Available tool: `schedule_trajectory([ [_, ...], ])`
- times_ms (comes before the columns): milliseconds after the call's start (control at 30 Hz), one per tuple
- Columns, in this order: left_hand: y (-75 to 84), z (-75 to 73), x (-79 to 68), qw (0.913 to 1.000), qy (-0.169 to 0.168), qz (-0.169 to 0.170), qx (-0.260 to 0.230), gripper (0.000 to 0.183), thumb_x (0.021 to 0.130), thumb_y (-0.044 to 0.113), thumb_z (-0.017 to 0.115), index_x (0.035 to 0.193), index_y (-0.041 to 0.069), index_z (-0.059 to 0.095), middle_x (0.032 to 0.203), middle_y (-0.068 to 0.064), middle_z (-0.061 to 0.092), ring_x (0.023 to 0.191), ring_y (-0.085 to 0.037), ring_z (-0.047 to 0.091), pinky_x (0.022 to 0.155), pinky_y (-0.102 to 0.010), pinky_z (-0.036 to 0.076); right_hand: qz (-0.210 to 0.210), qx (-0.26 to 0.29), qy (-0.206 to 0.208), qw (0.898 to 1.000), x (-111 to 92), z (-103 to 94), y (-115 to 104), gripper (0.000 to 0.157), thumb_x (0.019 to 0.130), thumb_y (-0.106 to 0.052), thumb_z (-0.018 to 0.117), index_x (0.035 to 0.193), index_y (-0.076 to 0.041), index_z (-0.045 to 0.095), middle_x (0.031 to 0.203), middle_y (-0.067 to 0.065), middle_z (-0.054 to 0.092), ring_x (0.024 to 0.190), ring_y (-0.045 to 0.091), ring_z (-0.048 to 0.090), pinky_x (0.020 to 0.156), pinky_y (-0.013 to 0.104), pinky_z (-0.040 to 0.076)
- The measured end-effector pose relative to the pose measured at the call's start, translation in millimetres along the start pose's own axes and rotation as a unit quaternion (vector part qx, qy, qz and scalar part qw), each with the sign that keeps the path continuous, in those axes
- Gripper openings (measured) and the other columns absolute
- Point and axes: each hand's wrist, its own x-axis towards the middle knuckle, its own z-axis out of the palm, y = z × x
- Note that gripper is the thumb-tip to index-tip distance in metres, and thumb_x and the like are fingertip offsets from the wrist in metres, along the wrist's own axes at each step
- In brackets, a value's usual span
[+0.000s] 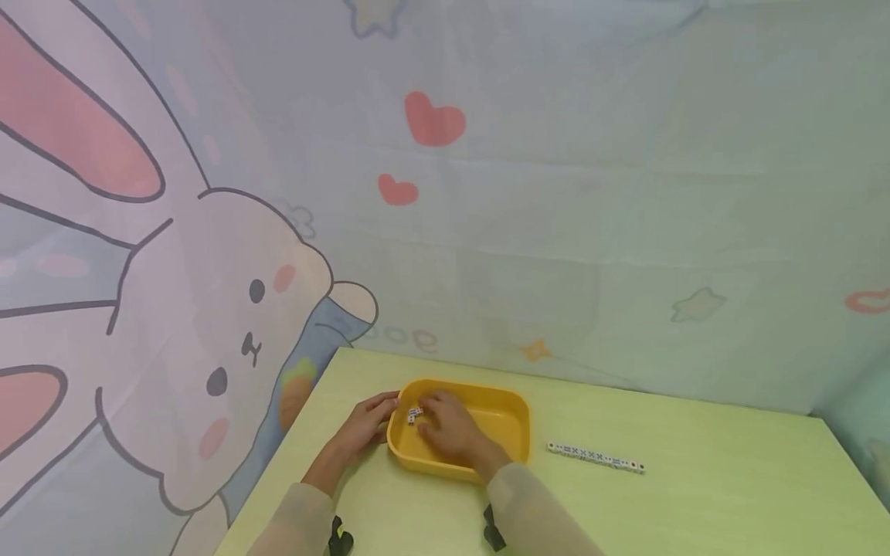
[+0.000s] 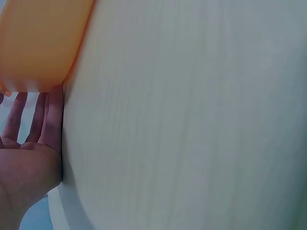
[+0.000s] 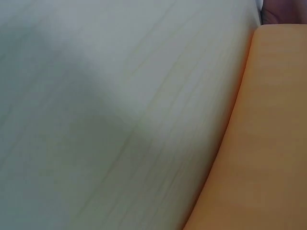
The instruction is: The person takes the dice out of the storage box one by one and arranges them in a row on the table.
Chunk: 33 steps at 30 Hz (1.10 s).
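A yellow rectangular tub (image 1: 497,423) stands on the table, with a few small white dice (image 1: 412,420) at the left end of its floor. My left hand (image 1: 361,427) rests against the outside of that end, fingers at the rim. In the left wrist view, the left hand's straight fingers (image 2: 53,112) reach the orange-looking tub wall (image 2: 41,45). Inside the tub is my right hand (image 1: 450,427), its loosely bent thumb and fingers apart beside the dice. The right wrist view shows only the tub's outer side (image 3: 273,129) and part of the left hand (image 3: 284,12).
Right of the tub, a straight row of white dice (image 1: 595,455) lies on the pale green-yellow table (image 1: 709,494). Behind the table hangs a cloth backdrop (image 1: 591,193) printed with a rabbit, hearts and stars.
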Motion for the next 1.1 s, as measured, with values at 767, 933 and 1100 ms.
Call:
schedule_trajectory([
  [767, 2.1, 1.4, -3.5, 1.0, 0.008, -0.001, 0.003, 0.057, 0.108, 0.035, 0.063, 0.153, 0.001, 0.054, 0.145, -0.024, 0.061, 0.12, -0.031, 0.068, 0.087, -0.038, 0.063, 0.052, 0.113, -0.047, 0.991, -12, -39.7, -3, 0.006, 0.093, -0.011, 0.074, 0.096, -0.015, 0.07, 0.087, -0.008, 0.064, 0.081, 0.011, 0.058, 0.076, 0.028, 0.052],
  [933, 3.5, 2.4, -2.5, 0.9999, 0.009, 0.003, 0.005, 0.058, 0.108, 0.035, 0.063, 0.153, 0.001, 0.054, 0.145, -0.023, 0.061, 0.121, -0.03, 0.067, 0.086, -0.037, 0.063, -0.007, 0.112, -0.03, 0.993, -28, -79.2, -4, 0.007, 0.095, -0.007, 0.074, 0.098, -0.012, 0.071, 0.091, -0.006, 0.066, 0.084, 0.011, 0.059, 0.077, 0.029, 0.054],
  [1100, 3.3, 4.7, -0.2, 0.9999, 0.012, 0.004, 0.005, 0.058, 0.107, 0.035, 0.064, 0.153, 0.001, 0.054, 0.145, -0.023, 0.061, 0.122, -0.03, 0.067, 0.085, -0.036, 0.063, -0.069, 0.087, 0.001, 0.994, -50, -120.1, -2, 0.007, 0.095, -0.004, 0.075, 0.098, -0.01, 0.071, 0.091, -0.005, 0.069, 0.083, 0.011, 0.063, 0.076, 0.029, 0.058],
])
